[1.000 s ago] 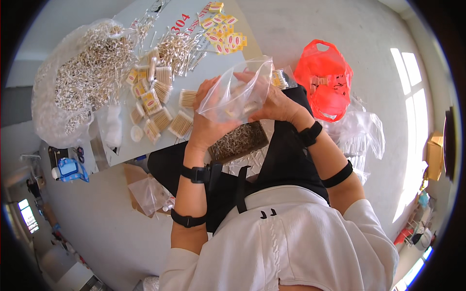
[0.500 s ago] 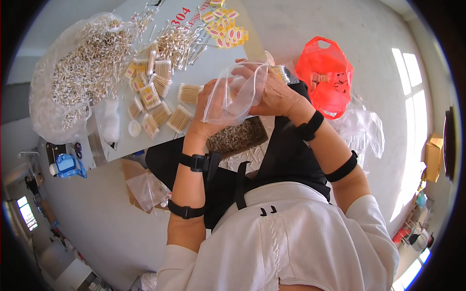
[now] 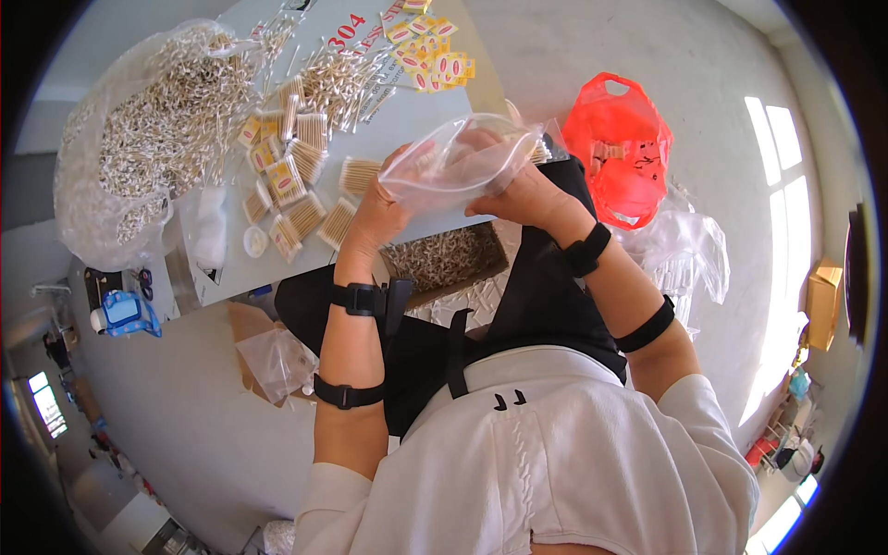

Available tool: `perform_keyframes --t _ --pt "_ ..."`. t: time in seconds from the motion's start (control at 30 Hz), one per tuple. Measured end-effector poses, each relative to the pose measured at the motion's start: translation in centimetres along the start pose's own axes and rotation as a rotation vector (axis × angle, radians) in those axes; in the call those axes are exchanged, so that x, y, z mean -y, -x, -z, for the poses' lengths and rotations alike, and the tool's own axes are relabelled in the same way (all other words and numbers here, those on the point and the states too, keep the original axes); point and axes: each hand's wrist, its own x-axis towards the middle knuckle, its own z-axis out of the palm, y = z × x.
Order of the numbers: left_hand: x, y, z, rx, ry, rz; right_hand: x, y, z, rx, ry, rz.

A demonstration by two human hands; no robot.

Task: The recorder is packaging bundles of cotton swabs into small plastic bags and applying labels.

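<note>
Between my two hands a clear plastic bag [image 3: 453,171] is held up with its mouth spread wide. My left hand [image 3: 375,222] grips the bag's left edge, its fingers partly behind the film. On the other side, my right hand [image 3: 532,199] has hold of the bag's right edge, some fingers blurred through the plastic. A bundle of cotton swabs [image 3: 358,176] lies on the table just left of my left hand. More swab bundles [image 3: 305,217] are heaped farther left, a few wrapped with yellow-and-white labels. Below the hands sits an open box [image 3: 446,264] of swab pieces.
A large clear sack of cotton swabs [image 3: 157,139] covers the table's left side. Loose swabs [image 3: 333,88] and yellow labels [image 3: 430,60] lie at the far side. A red plastic bag [image 3: 620,148] stands to the right. A blue packet [image 3: 129,314] is at the left edge.
The bag's mouth has opened wider and turned up toward me. My left hand has moved slightly left and my right hand slightly down.
</note>
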Motion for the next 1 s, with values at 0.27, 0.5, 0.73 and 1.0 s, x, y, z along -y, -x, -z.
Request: perform_keyframes --t 0.27,0.5,0.73,1.0 --pt "-1.2 -1.7 -0.2 -0.165 -0.235 0.052 1.7 -2.9 1.0 -0.039 -0.391 -0.197" --pt "-0.5 -2.8 -0.5 -0.444 -0.072 0.067 -0.5 -1.6 -3.5 -0.398 -1.229 -0.905" --pt "0.7 1.3 -5.6 -0.497 -0.290 0.055 0.4 0.2 -5.8 -0.755 -1.580 -0.970" --pt "0.8 1.4 -5.6 -0.357 0.142 0.117 -0.4 -0.4 -4.6 -0.379 -1.228 -0.977"
